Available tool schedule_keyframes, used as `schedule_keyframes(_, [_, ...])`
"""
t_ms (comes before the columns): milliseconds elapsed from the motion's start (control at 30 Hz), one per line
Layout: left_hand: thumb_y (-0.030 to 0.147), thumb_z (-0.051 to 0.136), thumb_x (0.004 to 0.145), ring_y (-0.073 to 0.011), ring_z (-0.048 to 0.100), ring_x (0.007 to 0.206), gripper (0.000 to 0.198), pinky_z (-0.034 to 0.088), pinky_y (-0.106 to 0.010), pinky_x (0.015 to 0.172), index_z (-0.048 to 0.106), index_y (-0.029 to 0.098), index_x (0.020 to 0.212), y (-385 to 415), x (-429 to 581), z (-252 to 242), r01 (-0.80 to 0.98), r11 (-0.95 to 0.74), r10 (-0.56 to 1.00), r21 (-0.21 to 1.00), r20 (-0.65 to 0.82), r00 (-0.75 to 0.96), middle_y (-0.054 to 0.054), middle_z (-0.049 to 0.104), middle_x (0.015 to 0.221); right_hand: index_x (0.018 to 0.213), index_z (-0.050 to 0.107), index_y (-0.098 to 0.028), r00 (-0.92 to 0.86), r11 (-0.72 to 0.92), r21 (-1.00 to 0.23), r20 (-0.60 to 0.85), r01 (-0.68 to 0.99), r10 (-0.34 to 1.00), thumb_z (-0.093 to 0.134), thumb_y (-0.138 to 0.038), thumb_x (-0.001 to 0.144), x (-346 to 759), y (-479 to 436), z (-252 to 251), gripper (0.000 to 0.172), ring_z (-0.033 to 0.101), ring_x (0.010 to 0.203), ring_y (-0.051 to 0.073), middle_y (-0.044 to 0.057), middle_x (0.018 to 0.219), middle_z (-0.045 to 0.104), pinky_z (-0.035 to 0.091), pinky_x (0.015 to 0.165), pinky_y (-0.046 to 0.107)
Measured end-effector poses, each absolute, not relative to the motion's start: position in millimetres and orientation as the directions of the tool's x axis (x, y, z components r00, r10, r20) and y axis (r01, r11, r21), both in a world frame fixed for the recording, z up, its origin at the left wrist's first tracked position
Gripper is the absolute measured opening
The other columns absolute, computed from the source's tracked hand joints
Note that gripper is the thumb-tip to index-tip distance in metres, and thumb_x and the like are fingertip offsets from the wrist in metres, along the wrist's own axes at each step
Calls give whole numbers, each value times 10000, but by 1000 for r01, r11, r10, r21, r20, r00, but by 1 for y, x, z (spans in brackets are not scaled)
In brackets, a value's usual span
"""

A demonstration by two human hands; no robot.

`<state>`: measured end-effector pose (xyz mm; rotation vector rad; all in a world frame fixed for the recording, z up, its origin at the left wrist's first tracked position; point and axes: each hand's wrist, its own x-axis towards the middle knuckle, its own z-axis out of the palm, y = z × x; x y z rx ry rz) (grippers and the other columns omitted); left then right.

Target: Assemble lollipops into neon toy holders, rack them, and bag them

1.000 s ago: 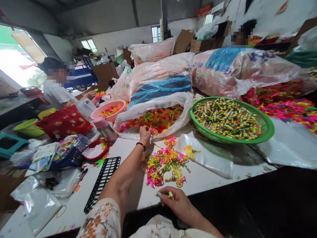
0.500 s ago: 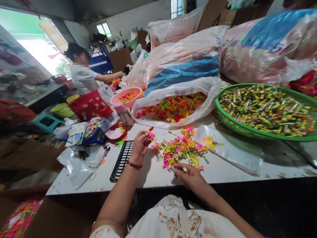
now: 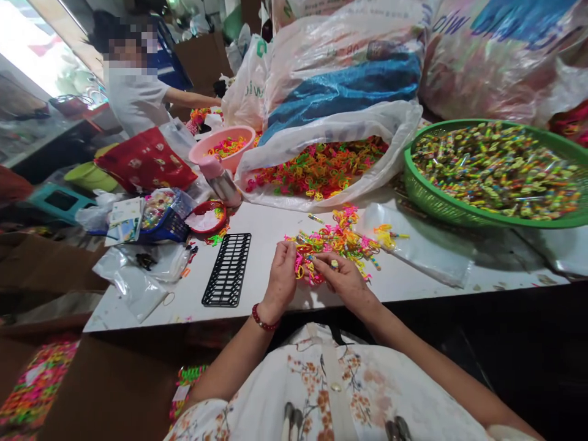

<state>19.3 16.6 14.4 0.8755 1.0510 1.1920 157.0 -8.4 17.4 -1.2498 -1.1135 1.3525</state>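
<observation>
Bright plastic pieces in pink, yellow, green and red lie in a loose pile (image 3: 346, 233) on the white table. At the pile's near left edge is my left hand (image 3: 283, 272), a red bead bracelet on its wrist, fingers closed on a small colourful piece. Close to its right, my right hand (image 3: 342, 277) pinches a small striped piece, with another pale-yellow bit showing by its fingers. The fingertips of both hands nearly meet. A black slotted rack (image 3: 227, 269) lies flat to the left of my left hand.
An open white sack (image 3: 395, 156) of plastic pieces stands behind the pile. To the right is a green basket (image 3: 459, 211) of striped sticks. A steel bottle (image 3: 223, 184), pink bowl (image 3: 197, 153) and red basket (image 3: 222, 222) stand back left. Another person (image 3: 133, 98) works beyond.
My left hand has moved right and nearer, away from the rack and close to my right hand. The view has tilted down, showing more of the shirt and the whole rack.
</observation>
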Motion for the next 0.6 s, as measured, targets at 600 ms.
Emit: schedule_keyframes(600, [619,538,869,-88,450,374,390,343,-224,354,473,236,884,11,30,18,6,201,979,980,-201,30,53,504,627,984,760,-204,36,269,-906,297,326,954,648,-339,859,172,-18,8,216,721,881,209,74,968,773,573,815,334])
